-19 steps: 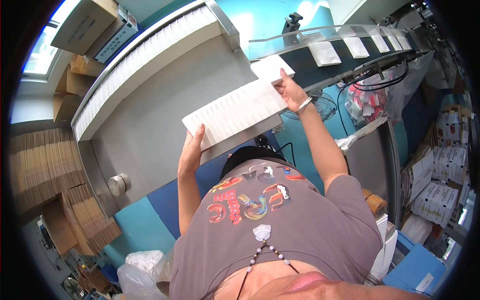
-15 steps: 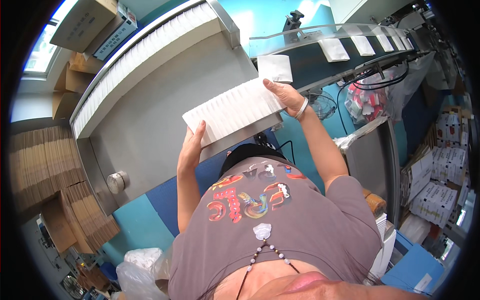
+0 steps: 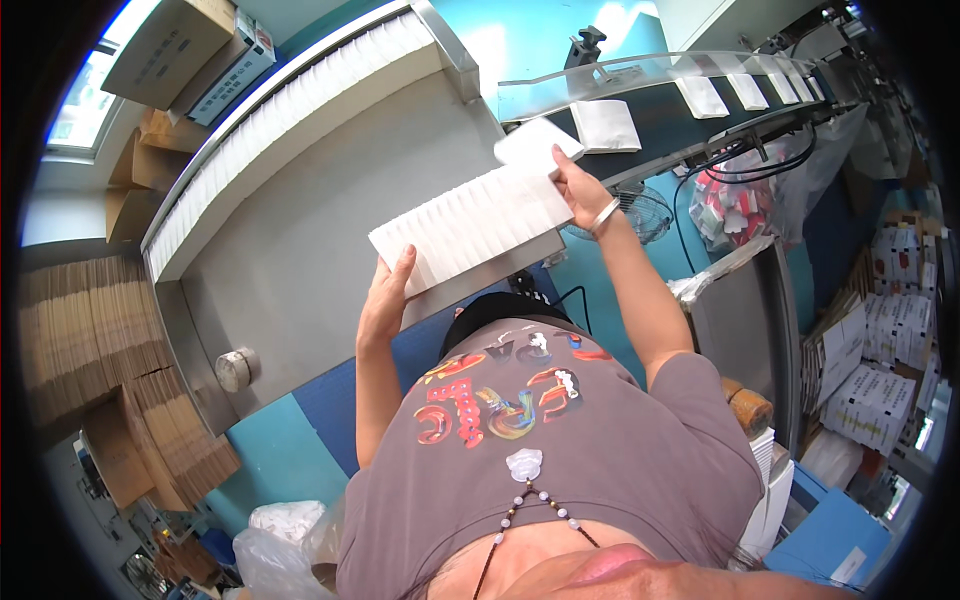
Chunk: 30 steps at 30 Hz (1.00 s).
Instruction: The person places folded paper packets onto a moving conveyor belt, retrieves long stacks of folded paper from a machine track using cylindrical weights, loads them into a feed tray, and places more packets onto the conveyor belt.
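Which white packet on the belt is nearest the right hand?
The packet at the belt's left end, just above the right hand; the other packets lie farther along.

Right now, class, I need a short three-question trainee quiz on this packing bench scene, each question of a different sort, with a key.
1. True or false: the left hand steadies the near end of the long white stack of flat packets.
2. What does the right hand pinch at the stack's far end?
A. one white flat packet
B. a roll of tape
C. a cardboard box
3. What lies spaced along the dark conveyor belt?

Key:
1. True
2. A
3. Single white packets
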Motion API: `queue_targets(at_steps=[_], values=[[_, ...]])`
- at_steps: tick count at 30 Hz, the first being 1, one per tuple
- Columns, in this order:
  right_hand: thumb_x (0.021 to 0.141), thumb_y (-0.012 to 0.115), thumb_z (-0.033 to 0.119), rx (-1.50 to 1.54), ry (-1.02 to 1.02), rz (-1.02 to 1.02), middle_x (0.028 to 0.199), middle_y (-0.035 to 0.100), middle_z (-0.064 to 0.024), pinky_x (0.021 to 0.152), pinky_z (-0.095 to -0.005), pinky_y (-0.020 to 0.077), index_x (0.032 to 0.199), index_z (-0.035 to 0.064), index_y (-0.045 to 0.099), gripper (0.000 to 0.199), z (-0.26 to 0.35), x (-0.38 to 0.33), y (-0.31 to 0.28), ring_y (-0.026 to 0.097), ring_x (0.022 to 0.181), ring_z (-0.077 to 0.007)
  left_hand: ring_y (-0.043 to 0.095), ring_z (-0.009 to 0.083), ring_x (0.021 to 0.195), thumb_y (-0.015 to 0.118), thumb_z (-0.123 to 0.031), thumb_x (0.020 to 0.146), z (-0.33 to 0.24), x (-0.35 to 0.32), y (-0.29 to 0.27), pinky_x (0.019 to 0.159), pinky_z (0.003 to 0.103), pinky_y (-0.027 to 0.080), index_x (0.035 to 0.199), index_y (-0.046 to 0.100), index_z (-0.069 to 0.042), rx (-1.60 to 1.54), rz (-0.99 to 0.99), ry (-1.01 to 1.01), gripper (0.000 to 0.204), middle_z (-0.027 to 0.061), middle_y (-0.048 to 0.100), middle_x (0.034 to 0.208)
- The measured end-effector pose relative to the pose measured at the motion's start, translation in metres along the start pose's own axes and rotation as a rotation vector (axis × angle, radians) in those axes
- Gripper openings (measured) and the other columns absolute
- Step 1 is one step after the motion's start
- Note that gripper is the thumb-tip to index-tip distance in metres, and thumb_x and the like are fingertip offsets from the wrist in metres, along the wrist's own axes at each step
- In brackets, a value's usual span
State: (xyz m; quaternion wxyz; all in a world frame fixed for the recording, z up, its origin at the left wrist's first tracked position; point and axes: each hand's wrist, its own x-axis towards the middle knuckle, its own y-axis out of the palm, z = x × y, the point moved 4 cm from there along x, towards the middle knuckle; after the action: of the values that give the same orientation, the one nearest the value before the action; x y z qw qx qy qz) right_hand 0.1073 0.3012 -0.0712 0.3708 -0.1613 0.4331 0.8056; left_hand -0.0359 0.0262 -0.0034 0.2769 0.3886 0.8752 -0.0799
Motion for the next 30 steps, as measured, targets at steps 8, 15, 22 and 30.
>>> queue_targets(at_steps=[8,15,22,30], values=[[0.090,0.060,0.037,-0.424,0.007,0.093,0.106,0.064,-0.0110,0.081,-0.0266,0.0513,0.114,-0.0068,0.057,0.050,0.000,-0.038,0.039,0.063,0.093,-0.0138,0.047,0.0259,0.118,0.052,-0.041,0.092,0.004,0.008,-0.003,0.093,0.038,0.043,0.142,0.026,-0.003,0.043,0.024,0.041,0.068,0.0148,0.043,0.133],[0.091,0.057,0.027,-0.860,-0.135,0.072,0.099,0.067,-0.0092,0.078,-0.0274,0.0482,0.113,0.0009,0.060,0.034,-0.012,-0.028,0.032,0.062,0.089,-0.0144,0.047,0.0258,0.117,0.051,-0.041,0.092,0.001,0.005,0.000,0.093,0.039,0.044,0.141,0.026,-0.002,0.014,0.021,0.013,0.068,0.0150,0.043,0.133],[0.093,0.055,0.021,-1.193,-0.191,0.006,0.094,0.066,-0.0059,0.076,-0.0265,0.0484,0.110,0.0012,0.062,0.027,-0.015,-0.014,0.033,0.059,0.085,-0.0102,0.049,0.0248,0.115,0.050,-0.040,0.093,0.009,0.006,-0.002,0.091,0.038,0.045,0.141,0.028,-0.002,-0.016,0.016,0.032,0.065,0.0140,0.044,0.132],[0.087,0.061,0.044,-0.184,0.071,0.056,0.103,0.064,-0.0109,0.081,-0.0317,0.0520,0.114,-0.0033,0.055,0.055,-0.007,-0.025,0.025,0.063,0.092,-0.0167,0.047,0.0250,0.118,0.051,-0.039,0.093,0.006,0.014,0.001,0.091,0.038,0.045,0.141,0.027,-0.002,0.013,0.009,0.080,0.065,0.0142,0.043,0.133]])
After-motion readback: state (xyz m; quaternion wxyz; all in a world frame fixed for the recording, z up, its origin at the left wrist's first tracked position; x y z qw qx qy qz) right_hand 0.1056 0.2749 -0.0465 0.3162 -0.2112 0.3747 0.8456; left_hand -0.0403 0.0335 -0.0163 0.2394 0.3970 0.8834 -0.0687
